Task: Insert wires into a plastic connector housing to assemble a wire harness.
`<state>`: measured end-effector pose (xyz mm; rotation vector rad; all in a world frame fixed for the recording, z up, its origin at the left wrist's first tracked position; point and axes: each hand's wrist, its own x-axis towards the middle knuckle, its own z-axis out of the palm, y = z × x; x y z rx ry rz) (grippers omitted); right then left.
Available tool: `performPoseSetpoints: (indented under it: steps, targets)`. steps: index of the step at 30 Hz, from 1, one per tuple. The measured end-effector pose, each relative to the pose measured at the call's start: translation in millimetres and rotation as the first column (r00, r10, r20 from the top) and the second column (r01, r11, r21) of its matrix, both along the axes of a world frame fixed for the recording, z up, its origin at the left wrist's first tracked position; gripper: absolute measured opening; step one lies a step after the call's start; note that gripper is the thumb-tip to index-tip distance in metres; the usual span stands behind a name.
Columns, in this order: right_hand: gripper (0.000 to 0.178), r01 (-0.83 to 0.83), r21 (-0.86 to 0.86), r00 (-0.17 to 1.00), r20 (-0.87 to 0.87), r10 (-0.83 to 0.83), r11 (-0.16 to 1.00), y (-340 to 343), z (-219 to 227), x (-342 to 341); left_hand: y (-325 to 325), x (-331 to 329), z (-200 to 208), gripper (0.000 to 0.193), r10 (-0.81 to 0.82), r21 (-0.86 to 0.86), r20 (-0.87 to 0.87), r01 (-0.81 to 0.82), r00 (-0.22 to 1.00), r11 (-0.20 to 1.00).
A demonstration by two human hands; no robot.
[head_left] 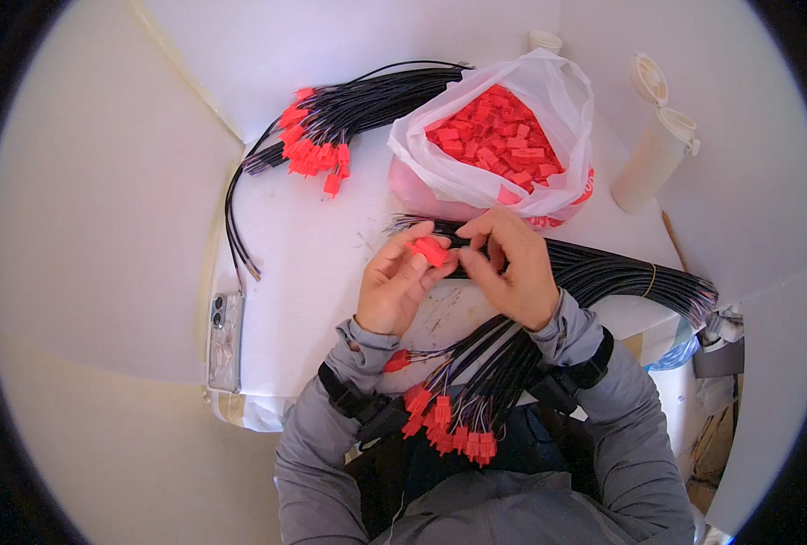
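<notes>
White table (303, 272): white bag (406, 188) of red connectors (503, 136), black cable bundles (376, 100), phone (226, 341) near left edge, cream bottle (651, 165).

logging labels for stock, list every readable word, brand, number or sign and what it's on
No text is legible.
White plastic bag: red print, too small and creased to read.
Red plastic connector in the left hand: any marking too small to tell.
Silvery rectangular phone: none readable.

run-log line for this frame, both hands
left hand: holds red connector housing | right hand: beside it, contact unclear | near: white plastic bag, black cable bundle
</notes>
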<state>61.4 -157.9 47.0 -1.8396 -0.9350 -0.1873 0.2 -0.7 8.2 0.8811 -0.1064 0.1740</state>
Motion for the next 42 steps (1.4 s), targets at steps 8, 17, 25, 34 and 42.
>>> performPoseSetpoints:
  steps: [8,17,25,34,42]
  targets:
    - [0.009,0.193,-0.187,0.955,0.262,-0.140,0.963,-1.8,-23.2,18.1,17.4,5.7,-6.5,0.034,0.382,-0.182,0.022,-0.372,0.924,0.910]
    - [0.012,0.086,-0.408,0.985,0.169,-0.017,0.909,-3.6,-24.1,14.3,25.0,2.4,-9.4,0.029,0.480,-0.268,0.060,-0.449,0.875,0.852]
    - [0.013,0.163,-0.340,0.960,0.272,-0.070,0.926,-3.1,-31.6,12.7,25.3,2.2,-9.6,0.031,0.529,-0.258,0.048,-0.501,0.847,0.826]
    - [0.016,0.383,-0.303,0.897,0.350,-0.272,0.873,-10.5,-26.2,24.4,22.5,2.4,-6.9,0.028,0.507,-0.210,0.074,-0.484,0.859,0.850]
    - [0.017,0.390,-0.283,0.894,0.346,-0.286,0.876,-6.9,-28.4,23.1,27.0,2.6,-11.2,0.028,0.492,-0.260,0.061,-0.462,0.869,0.848]
